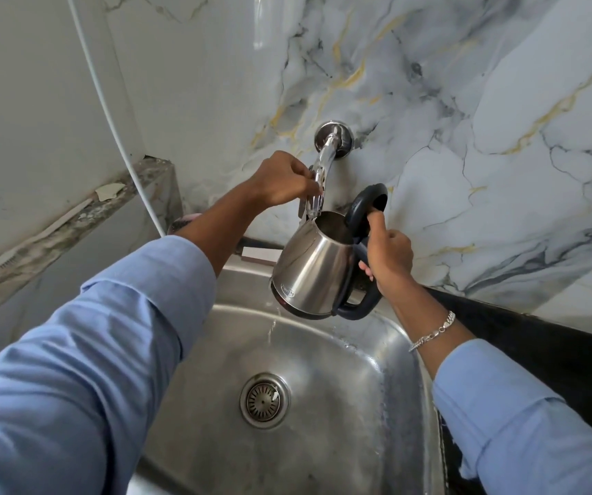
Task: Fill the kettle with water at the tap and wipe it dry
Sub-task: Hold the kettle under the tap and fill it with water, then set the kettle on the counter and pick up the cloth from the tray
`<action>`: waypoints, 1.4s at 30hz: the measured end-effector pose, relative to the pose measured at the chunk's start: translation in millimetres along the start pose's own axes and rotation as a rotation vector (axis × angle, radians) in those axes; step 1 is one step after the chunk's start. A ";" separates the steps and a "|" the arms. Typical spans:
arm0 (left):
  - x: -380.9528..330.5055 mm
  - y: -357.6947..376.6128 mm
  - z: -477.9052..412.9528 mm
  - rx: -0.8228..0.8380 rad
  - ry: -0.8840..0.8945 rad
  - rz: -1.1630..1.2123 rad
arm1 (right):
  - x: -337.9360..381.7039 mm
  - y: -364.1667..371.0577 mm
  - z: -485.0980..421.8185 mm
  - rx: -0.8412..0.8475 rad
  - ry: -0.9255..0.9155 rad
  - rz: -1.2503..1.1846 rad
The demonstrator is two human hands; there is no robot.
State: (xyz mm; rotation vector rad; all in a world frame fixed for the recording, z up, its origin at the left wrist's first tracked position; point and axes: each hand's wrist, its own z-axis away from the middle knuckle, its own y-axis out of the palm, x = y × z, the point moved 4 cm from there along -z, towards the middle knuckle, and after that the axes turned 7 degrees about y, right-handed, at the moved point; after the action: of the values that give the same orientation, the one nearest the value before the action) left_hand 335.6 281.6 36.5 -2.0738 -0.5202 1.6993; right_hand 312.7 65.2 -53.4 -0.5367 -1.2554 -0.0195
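Hands: the left hand [284, 178], fingers curled shut, gripped the valve of the chrome wall-mounted tap [325, 162], presumably to control the flow; the right hand [389, 257], closed in a fist, held the black plastic loop handle [360, 280] of the brushed stainless-steel electric kettle [314, 266]. The kettle hung in the air above the stainless-steel sink basin [323, 369], tilted so its open mouth sat directly under the tap's outlet, the black hinged lid [367, 201] thrown back and clear of the spout. Contents of kettle: interior visible only as a dark opening; water level could not be told. A thin trickle fell from the kettle's underside toward the basin, so the outside appeared wet. Contents of sink: a wet sheen and the round perforated drain strainer [264, 400]; otherwise bare. Filling judged under way; no wiping cloth in view.
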 end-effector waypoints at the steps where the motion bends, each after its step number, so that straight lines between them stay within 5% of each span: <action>1: -0.1 1.6 -0.6 -0.015 -0.010 -0.016 | -0.1 -0.5 -0.2 0.004 -0.007 0.002; 8: -9.0 30.8 8.0 -0.285 0.001 -0.228 | -5.4 -16.5 14.3 -0.022 -0.032 0.018; 13: -15.7 40.4 37.2 -0.364 -0.031 -0.019 | -15.3 -51.9 30.5 -0.050 -0.084 0.009; 17: -25.4 58.0 70.4 -0.134 -0.099 0.092 | -28.3 -85.9 49.0 -0.060 -0.148 0.009; 22: -48.3 93.2 125.1 0.392 -0.417 0.426 | -33.0 -136.7 73.2 -0.039 -0.256 0.083; 34: -84.9 197.1 217.5 0.563 -0.496 0.255 | -118.8 -244.8 102.0 0.030 -0.292 0.162; 42: -119.2 269.5 244.4 0.531 -0.498 0.196 | -172.5 -318.5 86.3 0.144 -0.239 0.138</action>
State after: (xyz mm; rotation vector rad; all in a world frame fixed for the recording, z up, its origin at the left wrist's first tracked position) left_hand 81.1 9.1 -50.3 -1.3628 0.0163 2.1865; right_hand 82.9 -227.2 -72.6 -0.5099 -1.4369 0.2552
